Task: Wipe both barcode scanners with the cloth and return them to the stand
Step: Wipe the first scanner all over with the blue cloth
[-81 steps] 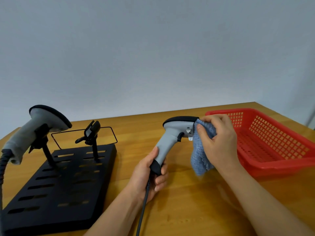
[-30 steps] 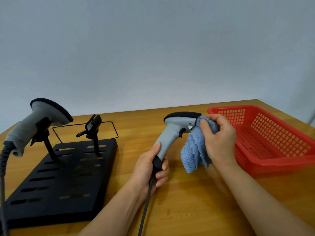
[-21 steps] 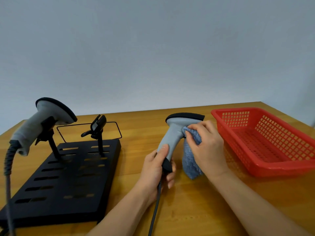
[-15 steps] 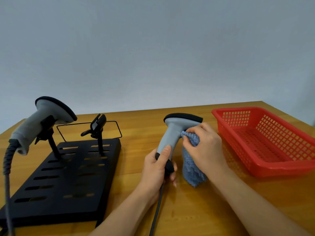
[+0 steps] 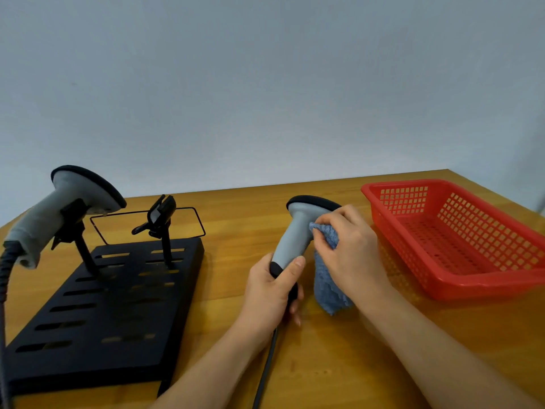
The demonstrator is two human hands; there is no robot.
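Wiping scanner neck, mid-frame.
Right hand (image 5: 351, 249) pinches the cloth (image 5: 327, 278) against the scanner (image 5: 298, 237); left hand (image 5: 271, 293) grips its handle base, cable (image 5: 265, 370) trailing to the bottom edge. Second scanner (image 5: 59, 214) sits on the stand (image 5: 97, 317) at left; empty cradle (image 5: 160, 215) beside it. Basket (image 5: 392, 234) at right. Risk: cable snagging on the surface edge when reseating, or cloth catching the trigger.

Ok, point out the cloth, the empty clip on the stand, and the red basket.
cloth (image 5: 328, 286), head view, on the hanging blue part below the right hand.
empty clip (image 5: 160, 215), head view, on its black cradle.
red basket (image 5: 483, 290), head view, on its near wall.
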